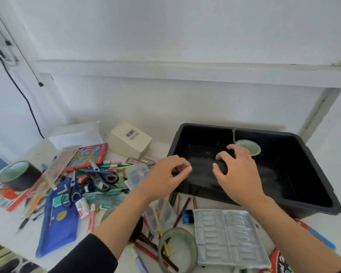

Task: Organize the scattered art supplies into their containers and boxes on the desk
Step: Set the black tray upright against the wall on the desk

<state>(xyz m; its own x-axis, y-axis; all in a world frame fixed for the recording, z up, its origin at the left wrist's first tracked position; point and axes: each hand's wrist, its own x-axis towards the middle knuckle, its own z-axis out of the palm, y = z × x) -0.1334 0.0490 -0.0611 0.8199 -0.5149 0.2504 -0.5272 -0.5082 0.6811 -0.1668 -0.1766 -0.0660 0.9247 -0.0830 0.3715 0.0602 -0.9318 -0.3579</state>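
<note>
At 6 o'clock, a stained bowl [177,251] of pencils [166,246] and a white palette tray [230,237] lie nearest me. My left hand [165,175] curls, thumb meeting fingertips; my right hand [237,170] claws inside the black tub [283,201] at 1 o'clock. I cannot tell whether either holds anything. Scissors [104,180] clutter 9 o'clock.

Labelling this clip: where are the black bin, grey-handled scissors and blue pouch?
black bin [205,134]: head view, far inner wall.
grey-handled scissors [98,177]: head view, where the handles meet.
blue pouch [57,229]: head view, middle of its fabric.
</note>
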